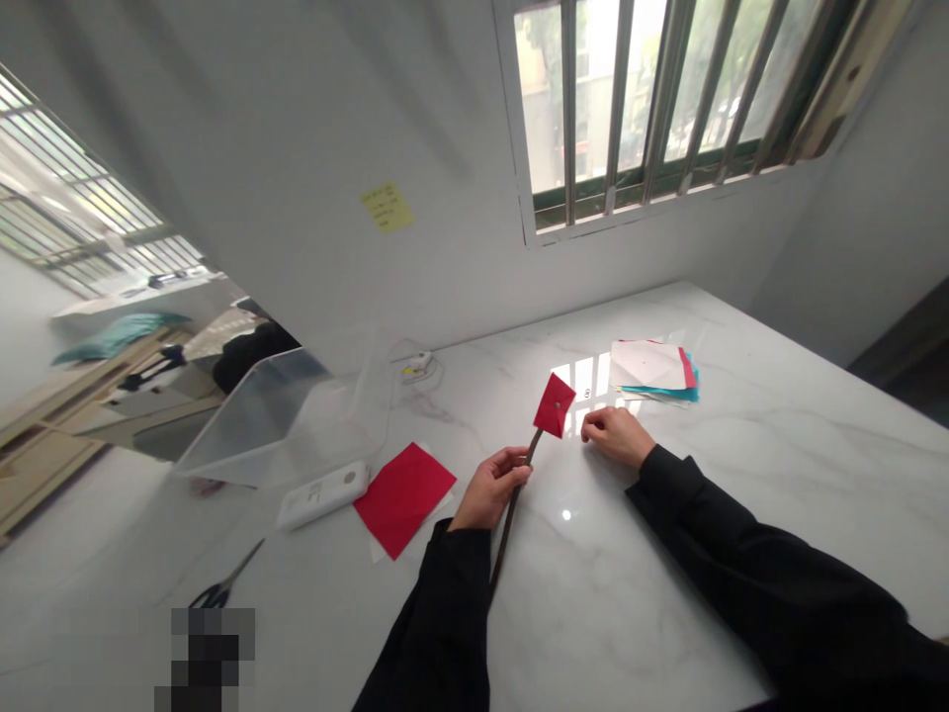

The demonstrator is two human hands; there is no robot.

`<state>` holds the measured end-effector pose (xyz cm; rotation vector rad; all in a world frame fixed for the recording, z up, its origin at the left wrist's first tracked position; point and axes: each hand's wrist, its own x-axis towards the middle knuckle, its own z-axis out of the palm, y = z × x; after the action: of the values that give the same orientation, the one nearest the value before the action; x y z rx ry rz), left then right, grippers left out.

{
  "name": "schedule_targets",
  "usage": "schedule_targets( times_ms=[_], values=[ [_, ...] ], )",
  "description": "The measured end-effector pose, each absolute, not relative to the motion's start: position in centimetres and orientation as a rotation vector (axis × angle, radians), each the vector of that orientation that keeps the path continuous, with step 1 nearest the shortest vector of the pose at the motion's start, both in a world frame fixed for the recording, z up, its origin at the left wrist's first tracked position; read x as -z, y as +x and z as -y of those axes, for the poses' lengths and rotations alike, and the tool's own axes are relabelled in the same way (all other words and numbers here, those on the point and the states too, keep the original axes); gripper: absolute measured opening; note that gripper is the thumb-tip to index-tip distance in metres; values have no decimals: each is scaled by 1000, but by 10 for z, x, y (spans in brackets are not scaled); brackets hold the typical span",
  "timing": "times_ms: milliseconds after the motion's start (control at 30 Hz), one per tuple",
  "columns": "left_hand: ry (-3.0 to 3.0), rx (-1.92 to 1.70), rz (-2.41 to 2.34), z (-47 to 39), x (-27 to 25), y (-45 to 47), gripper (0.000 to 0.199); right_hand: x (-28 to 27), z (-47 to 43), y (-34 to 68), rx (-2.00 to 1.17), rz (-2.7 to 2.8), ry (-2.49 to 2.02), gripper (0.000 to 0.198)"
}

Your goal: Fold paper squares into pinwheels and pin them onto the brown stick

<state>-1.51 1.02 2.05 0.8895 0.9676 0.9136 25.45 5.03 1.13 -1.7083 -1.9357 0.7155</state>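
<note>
My left hand (492, 487) is closed around a thin dark brown stick (507, 529). At its upper end sits a small folded red paper piece (550, 415) with a pale round dot near its middle, like a small paper pinwheel. My right hand (617, 435) is a little to the right of the red piece and apart from it, low over the table. Its fingers are curled in; whatever they may hold is hidden. Left of my left hand, a red paper sheet (404, 499) lies over a white one.
Stacked white, red and blue sheets (648, 366) lie at the back right of the marble-patterned table (778, 396). Leftward are a white oblong device (323, 496), a clear plastic bin (256, 410) and scissors (226, 583). A small white cabled item (419, 363) lies near the wall.
</note>
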Motion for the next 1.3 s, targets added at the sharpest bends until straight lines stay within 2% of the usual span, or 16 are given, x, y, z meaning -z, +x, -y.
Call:
schedule_targets(
  times_ms=[233, 400, 600, 800, 1033, 1300],
  values=[
    [596, -1116, -883, -13, -20, -19, 50, -13, -41, 235, -756, 1997, -1572, 21],
    [633, -1114, -864, -13, -18, -16, 45, -21, -21, 205, -1246, 2060, -1161, 40],
    [698, -1089, -842, -9, -19, -12, 41, -19, -5, 190, -1538, 2005, -944, 38],
    [511, -1245, -860, -14, -17, -15, 36, -13, -7, 194, -1980, 1829, -709, 49],
    [291, -1512, -798, -25, -12, -33, 28, -15, -8, 203, -2077, 2004, -641, 47],
    [384, -1512, -800, -24, -7, -32, 34, -24, -7, 208, -2166, 2115, -545, 43]
  ],
)
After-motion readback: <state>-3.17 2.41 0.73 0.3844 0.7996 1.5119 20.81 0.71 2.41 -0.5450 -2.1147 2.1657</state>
